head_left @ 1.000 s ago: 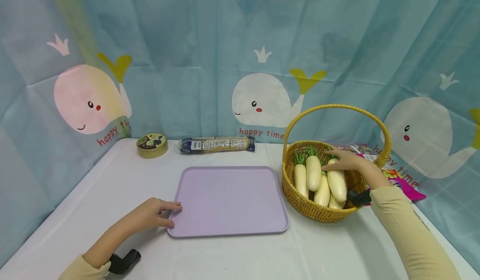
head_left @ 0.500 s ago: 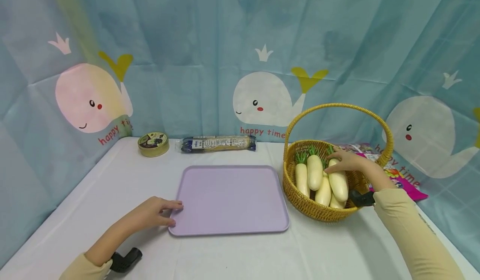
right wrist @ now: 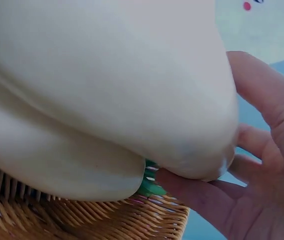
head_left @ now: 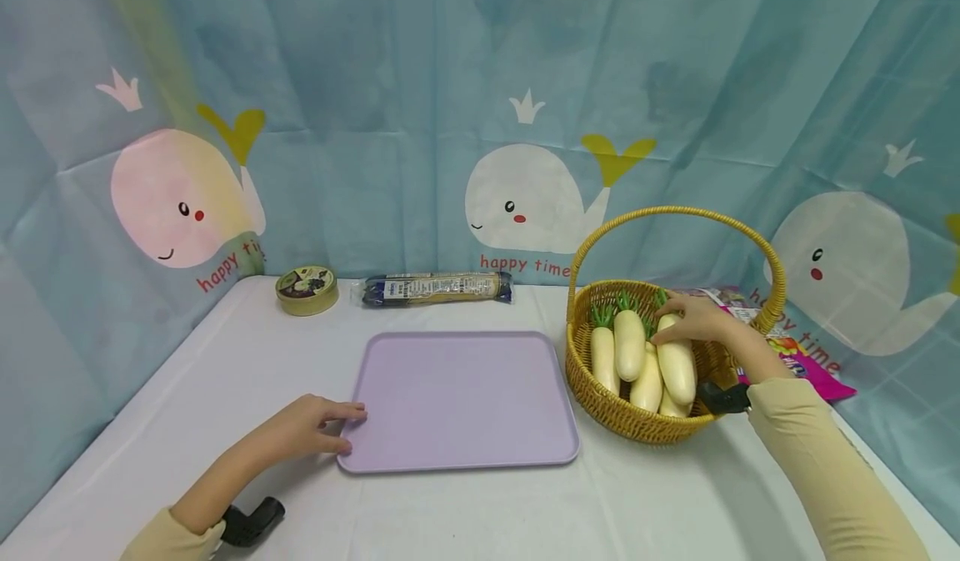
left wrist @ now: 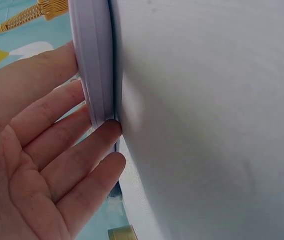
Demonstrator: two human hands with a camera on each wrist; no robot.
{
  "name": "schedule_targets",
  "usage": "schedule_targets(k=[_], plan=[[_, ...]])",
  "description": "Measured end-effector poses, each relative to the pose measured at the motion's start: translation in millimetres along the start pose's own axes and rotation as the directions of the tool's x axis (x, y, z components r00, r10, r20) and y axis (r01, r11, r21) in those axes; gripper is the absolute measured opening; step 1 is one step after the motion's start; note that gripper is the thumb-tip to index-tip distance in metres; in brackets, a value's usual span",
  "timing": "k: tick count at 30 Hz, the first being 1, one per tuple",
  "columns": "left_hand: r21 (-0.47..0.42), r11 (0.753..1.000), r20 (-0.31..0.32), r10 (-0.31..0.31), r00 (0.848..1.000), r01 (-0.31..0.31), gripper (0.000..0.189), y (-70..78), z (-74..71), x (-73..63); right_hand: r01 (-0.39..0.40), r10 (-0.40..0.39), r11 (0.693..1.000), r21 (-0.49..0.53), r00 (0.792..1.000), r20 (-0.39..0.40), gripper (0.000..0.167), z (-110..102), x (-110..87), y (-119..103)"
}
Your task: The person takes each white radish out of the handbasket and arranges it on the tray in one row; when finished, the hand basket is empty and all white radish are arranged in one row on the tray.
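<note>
In the head view my right hand [head_left: 699, 319] is inside the wicker basket [head_left: 626, 422], gripping the leafy end of the rightmost white radish [head_left: 678, 371]. The right wrist view shows my thumb and fingers [right wrist: 254, 85] around the end of this large white radish [right wrist: 132, 75], with another radish [right wrist: 67, 165] just below it. Several more radishes with green tops lie beside it. My left hand [head_left: 296, 429] touches the left edge of the lilac tray [head_left: 465, 403]. Its fingers lie fairly straight against the tray's rim [left wrist: 96, 65] in the left wrist view.
Along the back of the white table stand a round gold tin [head_left: 307, 291] and a long clear-wrapped packet [head_left: 437, 288]. Bright pink packaging [head_left: 821, 378] lies behind the basket on the right. The basket's tall handle [head_left: 678, 210] arches over the radishes. A whale-print curtain [head_left: 360, 127] encloses the table.
My right hand has shifted slightly on the radish, its fingers closing further around the leafy end. My left hand stays at the tray's edge.
</note>
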State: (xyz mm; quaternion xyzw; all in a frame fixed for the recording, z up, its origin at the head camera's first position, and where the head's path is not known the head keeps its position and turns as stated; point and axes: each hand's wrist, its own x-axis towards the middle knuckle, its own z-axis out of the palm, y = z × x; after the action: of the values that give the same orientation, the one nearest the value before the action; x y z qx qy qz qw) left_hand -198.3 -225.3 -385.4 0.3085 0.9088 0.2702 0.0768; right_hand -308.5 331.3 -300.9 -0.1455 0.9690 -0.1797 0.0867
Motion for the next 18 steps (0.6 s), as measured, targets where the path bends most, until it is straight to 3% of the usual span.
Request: schedule_targets(k=[3, 6, 11, 18], plan=[[-0.023, 1.000, -0.002, 0.005, 1.000, -0.005, 0.045, -1.2, -0.5, -0.1, 0.000, 0.001, 1.000, 0.017, 0.999, -0.032, 0.060, -1, -0.5, 0], [-0.118, 0.993, 0.000, 0.008, 1.000, -0.008, 0.050, -6.5, -0.8, -0.8, 0.001, 0.000, 0.999, 0.041, 1.000, -0.031, 0.062, -2, -1.4, 2], [-0.276, 0.961, 0.021, 0.025, 0.999, -0.018, 0.059, -17.1, -1.8, -1.6, -0.002, 0.005, 0.991, 0.131, 1.000, -0.024, 0.063, -7, -5.6, 1], [-0.271, 0.962, 0.025, 0.023, 0.999, -0.015, 0.060, -15.5, -2.5, -1.4, -0.008, 0.018, 0.978, 0.207, 0.999, -0.047, 0.063, -14, -12.9, -6]])
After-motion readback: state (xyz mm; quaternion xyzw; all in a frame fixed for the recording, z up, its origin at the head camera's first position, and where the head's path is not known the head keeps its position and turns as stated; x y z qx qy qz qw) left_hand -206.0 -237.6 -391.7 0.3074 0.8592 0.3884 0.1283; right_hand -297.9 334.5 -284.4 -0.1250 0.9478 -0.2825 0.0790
